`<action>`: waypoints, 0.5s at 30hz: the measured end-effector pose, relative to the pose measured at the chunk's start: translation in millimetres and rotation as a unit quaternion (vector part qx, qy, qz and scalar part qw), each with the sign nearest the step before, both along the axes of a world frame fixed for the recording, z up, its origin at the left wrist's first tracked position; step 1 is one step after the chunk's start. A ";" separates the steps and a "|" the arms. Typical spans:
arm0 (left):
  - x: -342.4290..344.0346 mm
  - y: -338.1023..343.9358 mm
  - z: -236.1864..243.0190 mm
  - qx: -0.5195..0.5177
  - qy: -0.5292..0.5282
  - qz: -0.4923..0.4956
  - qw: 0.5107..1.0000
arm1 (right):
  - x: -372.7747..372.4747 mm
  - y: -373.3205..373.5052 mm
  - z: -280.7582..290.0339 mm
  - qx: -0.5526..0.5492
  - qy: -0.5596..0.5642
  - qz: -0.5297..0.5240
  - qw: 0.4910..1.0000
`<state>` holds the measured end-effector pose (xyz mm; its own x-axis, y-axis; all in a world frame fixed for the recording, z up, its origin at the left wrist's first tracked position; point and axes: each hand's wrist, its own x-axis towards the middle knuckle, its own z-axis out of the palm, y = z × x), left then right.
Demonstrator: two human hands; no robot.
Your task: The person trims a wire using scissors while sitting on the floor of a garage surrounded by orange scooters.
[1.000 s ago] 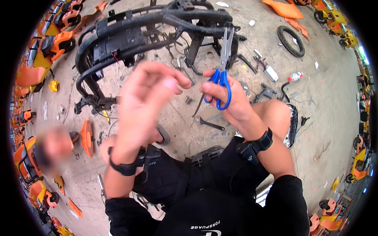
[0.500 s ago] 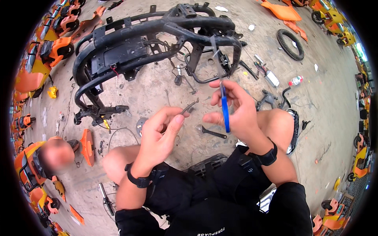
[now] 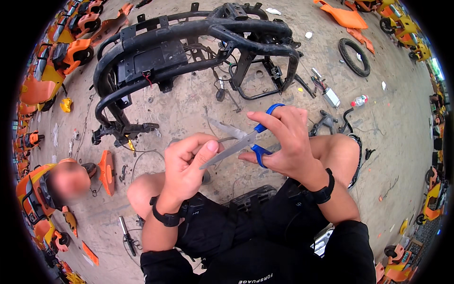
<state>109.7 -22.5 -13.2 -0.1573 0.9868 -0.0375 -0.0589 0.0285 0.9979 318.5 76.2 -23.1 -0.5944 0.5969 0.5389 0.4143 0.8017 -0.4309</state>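
Head view: right hand (image 3: pixel 288 146) grips open scissors (image 3: pixel 236 144) pointing left toward left hand's (image 3: pixel 189 165) seemingly pinched wire.

This is an open repair or dismantling yard for small vehicles. A bare black metal scooter frame (image 3: pixel 189 52) lies on the dusty concrete floor (image 3: pixel 402 142). A loose black rubber tyre (image 3: pixel 353 57) is far right, orange plastic body panels (image 3: pixel 347 19) are scattered around, and orange scooters (image 3: pixel 71 52) stand at the left.
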 end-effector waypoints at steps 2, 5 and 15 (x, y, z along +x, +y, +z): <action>0.6 -1.1 -0.4 -0.001 -0.035 0.015 0.999 | 0.1 0.3 -0.2 0.018 -0.001 -0.006 1.000; -6.0 -1.6 1.2 -0.051 -0.057 0.003 0.997 | 2.2 2.2 2.1 0.043 -0.001 -0.031 0.999; -7.9 1.1 -2.3 -0.066 -0.118 -0.043 0.990 | 5.7 2.6 0.4 0.032 -0.008 -0.014 0.999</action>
